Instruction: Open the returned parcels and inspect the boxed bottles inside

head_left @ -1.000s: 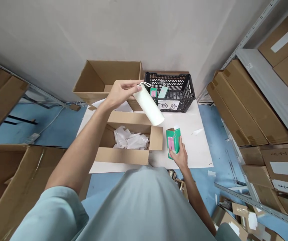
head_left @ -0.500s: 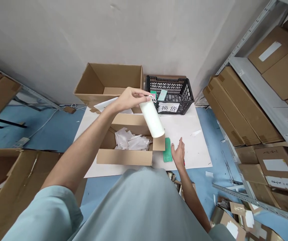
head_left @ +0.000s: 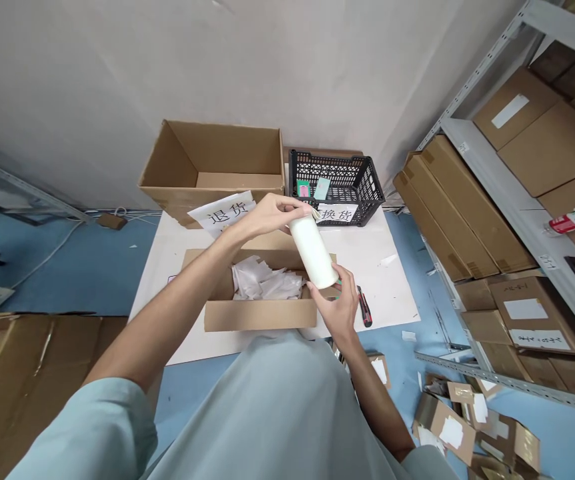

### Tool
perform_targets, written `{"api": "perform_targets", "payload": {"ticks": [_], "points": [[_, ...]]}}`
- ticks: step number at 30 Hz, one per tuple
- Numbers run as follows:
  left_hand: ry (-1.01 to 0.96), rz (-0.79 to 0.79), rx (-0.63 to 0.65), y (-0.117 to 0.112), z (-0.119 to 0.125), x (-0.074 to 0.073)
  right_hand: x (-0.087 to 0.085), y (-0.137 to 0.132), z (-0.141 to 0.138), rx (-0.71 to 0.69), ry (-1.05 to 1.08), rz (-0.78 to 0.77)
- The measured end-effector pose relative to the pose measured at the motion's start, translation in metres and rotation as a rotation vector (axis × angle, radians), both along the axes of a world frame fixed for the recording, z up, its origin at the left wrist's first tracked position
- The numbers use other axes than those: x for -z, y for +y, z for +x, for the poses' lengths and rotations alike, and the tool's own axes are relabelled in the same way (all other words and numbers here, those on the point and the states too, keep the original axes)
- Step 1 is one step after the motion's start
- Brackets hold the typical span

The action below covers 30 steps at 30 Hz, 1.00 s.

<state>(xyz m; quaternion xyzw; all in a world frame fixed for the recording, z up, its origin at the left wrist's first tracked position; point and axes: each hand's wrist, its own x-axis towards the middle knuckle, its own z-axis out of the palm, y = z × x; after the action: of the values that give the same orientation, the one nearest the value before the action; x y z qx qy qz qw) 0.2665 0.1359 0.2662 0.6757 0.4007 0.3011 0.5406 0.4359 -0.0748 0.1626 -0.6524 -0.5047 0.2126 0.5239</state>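
A white cylindrical bottle (head_left: 311,250) with a cord loop at its top is held tilted over the open carton (head_left: 260,316). My left hand (head_left: 278,215) pinches it at the top end, by the cord or cap; the fingers hide exactly which. Around the bottom end, the fingers and thumb of my right hand (head_left: 338,303) are closed on the bottle. Crumpled white paper (head_left: 266,280) lies inside the carton below. A red and black utility knife (head_left: 364,308) rests on the table just right of my right hand.
Behind the carton stand a large open cardboard box (head_left: 212,197) with a paper sign (head_left: 223,212) on its front, and a black plastic crate (head_left: 376,180) containing small boxes. Shelves (head_left: 497,187) loaded with cartons rise at the right. Several boxes (head_left: 447,427) litter the blue floor.
My right hand has risen from beside the green item on the table and taken hold of the bottle's bottom end. The bottle has moved slightly down and right; the knife now shows.
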Motion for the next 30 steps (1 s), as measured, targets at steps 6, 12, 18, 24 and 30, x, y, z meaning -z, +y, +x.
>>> {"api": "perform_targets", "payload": {"ticks": [6, 12, 18, 24, 30], "points": [[-0.058, -0.005, 0.002, 0.000, -0.028, 0.013, -0.001, -0.003, -0.018, -0.176, 0.923, -0.184], [-0.187, -0.098, 0.007, -0.004, -0.050, 0.033, -0.001, -0.005, -0.026, -0.298, 1.450, -0.368], [-0.411, -0.288, -0.011, -0.007, -0.059, 0.049, 0.000, -0.009, -0.041, -0.342, 1.503, -0.428], [-0.588, -0.502, -0.009, -0.017, -0.058, 0.070, 0.004, -0.003, -0.049, -0.458, 1.438, -0.541], [-0.510, -0.435, -0.197, -0.018, -0.064, 0.069, 0.012, 0.002, -0.041, -0.239, 0.819, -0.342]]}}
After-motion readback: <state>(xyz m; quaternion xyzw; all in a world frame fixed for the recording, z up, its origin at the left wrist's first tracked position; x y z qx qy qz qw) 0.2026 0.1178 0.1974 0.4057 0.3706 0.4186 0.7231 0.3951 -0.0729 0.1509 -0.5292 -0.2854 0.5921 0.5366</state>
